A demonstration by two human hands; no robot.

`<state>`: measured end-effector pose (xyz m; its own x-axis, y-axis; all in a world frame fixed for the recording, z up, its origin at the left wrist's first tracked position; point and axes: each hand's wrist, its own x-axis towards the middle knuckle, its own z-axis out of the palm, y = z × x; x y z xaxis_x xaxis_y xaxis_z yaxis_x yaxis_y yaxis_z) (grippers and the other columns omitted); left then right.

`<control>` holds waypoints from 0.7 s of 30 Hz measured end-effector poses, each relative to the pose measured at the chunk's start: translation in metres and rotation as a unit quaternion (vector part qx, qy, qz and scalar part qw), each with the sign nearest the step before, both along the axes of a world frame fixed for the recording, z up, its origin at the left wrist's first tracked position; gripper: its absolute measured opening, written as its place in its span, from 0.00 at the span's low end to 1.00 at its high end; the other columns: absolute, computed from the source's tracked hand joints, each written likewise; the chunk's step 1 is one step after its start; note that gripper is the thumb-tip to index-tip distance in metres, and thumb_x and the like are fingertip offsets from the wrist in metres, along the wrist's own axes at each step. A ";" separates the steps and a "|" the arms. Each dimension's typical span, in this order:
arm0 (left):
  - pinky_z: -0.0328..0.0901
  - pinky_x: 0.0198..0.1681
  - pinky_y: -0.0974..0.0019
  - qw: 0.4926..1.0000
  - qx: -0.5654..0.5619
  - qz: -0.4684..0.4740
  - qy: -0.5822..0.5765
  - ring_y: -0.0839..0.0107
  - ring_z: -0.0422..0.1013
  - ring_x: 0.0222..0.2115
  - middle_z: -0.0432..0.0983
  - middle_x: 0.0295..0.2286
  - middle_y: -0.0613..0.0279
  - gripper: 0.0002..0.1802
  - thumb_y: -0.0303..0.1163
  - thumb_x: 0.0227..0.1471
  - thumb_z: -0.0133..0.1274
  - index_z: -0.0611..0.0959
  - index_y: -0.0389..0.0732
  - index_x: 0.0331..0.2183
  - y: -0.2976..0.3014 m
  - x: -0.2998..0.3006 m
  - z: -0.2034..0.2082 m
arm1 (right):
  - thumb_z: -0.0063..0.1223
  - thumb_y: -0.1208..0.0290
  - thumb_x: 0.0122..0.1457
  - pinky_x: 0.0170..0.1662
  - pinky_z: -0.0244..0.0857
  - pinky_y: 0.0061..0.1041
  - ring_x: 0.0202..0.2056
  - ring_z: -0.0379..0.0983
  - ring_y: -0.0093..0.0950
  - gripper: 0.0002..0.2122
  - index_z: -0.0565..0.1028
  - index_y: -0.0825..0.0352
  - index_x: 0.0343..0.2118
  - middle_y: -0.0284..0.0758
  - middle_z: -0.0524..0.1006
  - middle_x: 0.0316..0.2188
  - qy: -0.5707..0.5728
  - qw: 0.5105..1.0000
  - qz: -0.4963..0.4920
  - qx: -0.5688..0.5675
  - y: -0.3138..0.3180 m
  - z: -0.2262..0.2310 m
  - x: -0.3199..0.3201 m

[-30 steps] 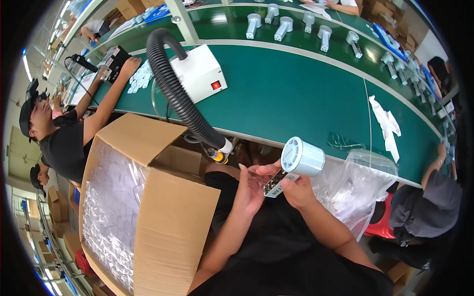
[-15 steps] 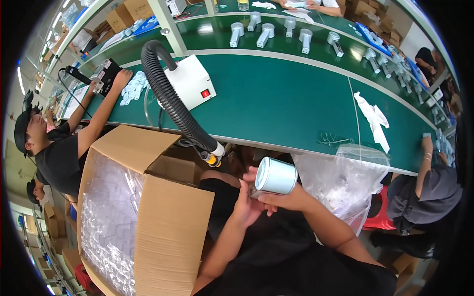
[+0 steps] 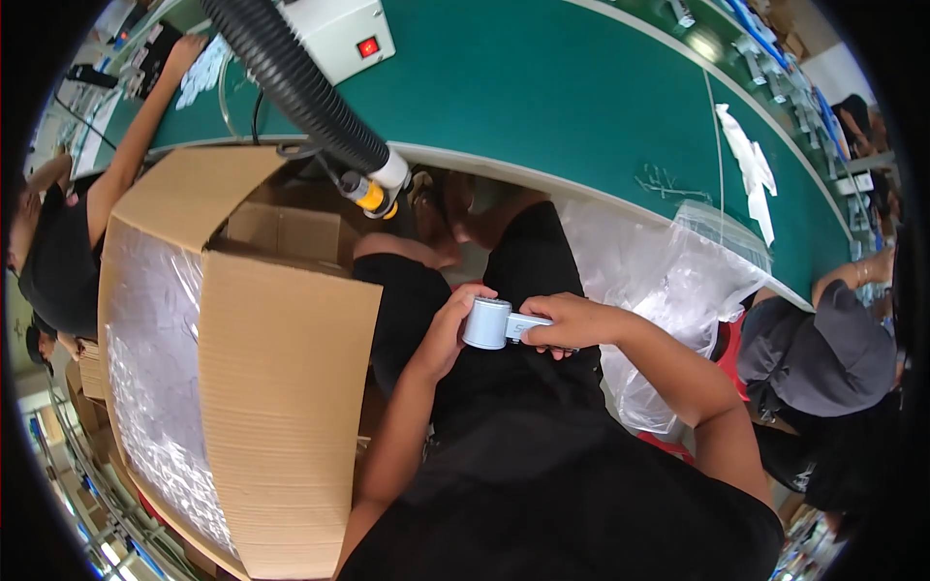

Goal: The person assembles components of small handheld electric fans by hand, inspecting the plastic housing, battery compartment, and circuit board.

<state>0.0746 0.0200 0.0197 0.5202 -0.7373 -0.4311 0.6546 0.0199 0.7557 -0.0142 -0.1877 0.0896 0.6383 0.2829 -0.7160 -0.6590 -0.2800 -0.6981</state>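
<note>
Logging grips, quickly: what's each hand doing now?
Left hand: partly closed, cupping the round head of the pale-blue device.
Right hand: closed, holding its handle.

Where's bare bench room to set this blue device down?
For the blue device, the green bench looks bare between the white machine and the clear strands. Crowded: its left, with black hose and pale blue pieces; its right, with the white strip; below its near edge, carton and plastic bag.
</note>
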 end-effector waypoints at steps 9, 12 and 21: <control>0.66 0.34 0.71 0.981 -0.061 -0.012 0.184 0.74 0.72 0.28 0.75 0.27 0.61 0.32 0.54 0.63 0.31 0.79 0.36 0.36 0.018 -0.007 -0.039 | 0.44 0.47 0.61 0.29 0.70 0.32 0.20 0.77 0.33 0.26 0.69 0.73 0.36 0.42 0.77 0.20 -0.026 0.958 0.243 -0.153 0.044 0.011 0.033; 0.66 0.33 0.72 0.988 -0.055 0.016 0.140 0.74 0.72 0.27 0.76 0.26 0.60 0.31 0.53 0.63 0.32 0.79 0.35 0.38 0.021 -0.012 -0.059 | 0.44 0.47 0.62 0.29 0.70 0.33 0.19 0.76 0.34 0.26 0.69 0.74 0.37 0.44 0.77 0.21 -0.013 0.959 0.243 -0.142 0.055 0.005 0.039; 0.65 0.33 0.72 0.976 -0.118 -0.017 0.181 0.75 0.72 0.27 0.76 0.25 0.60 0.29 0.49 0.64 0.34 0.80 0.35 0.34 0.035 0.000 -0.059 | 0.42 0.51 0.62 0.39 0.69 0.40 0.31 0.77 0.46 0.26 0.69 0.78 0.42 0.51 0.77 0.26 0.037 0.956 0.236 -0.167 0.086 0.013 0.050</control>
